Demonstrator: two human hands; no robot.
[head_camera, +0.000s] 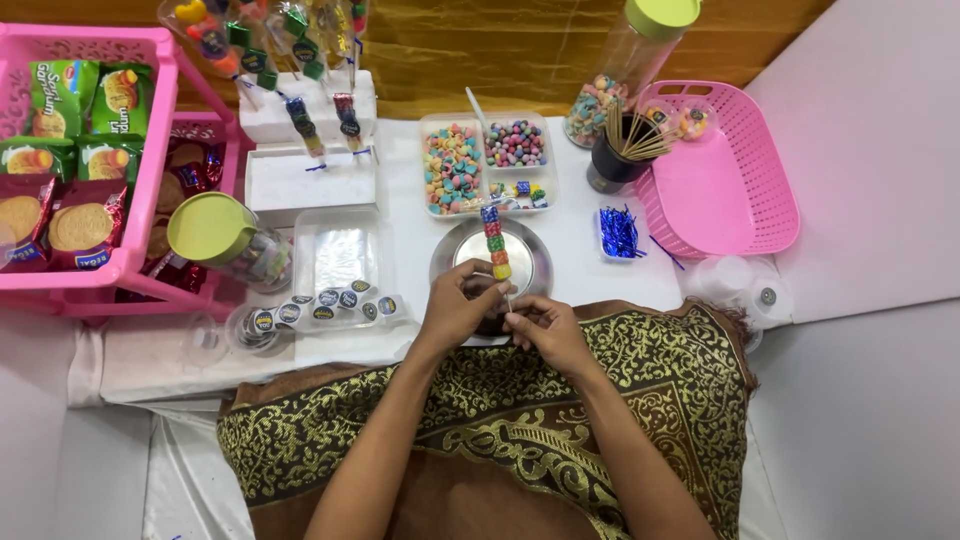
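While both hands (505, 320) pinch candy skewer (496, 248), tray rim (440, 262) near.

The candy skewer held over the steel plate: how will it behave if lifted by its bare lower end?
The candy skewer is likely top-heavy, since its candies sit stacked at the far end. Its thin stick probably twists easily between the right hand and left hand. The candies may slide.

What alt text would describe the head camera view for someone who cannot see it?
Seen from above, a person's left hand and right hand hold a candy skewer over a round metal plate. Behind it sit a divided tray of candies, a cup of wooden sticks and a pink basket.
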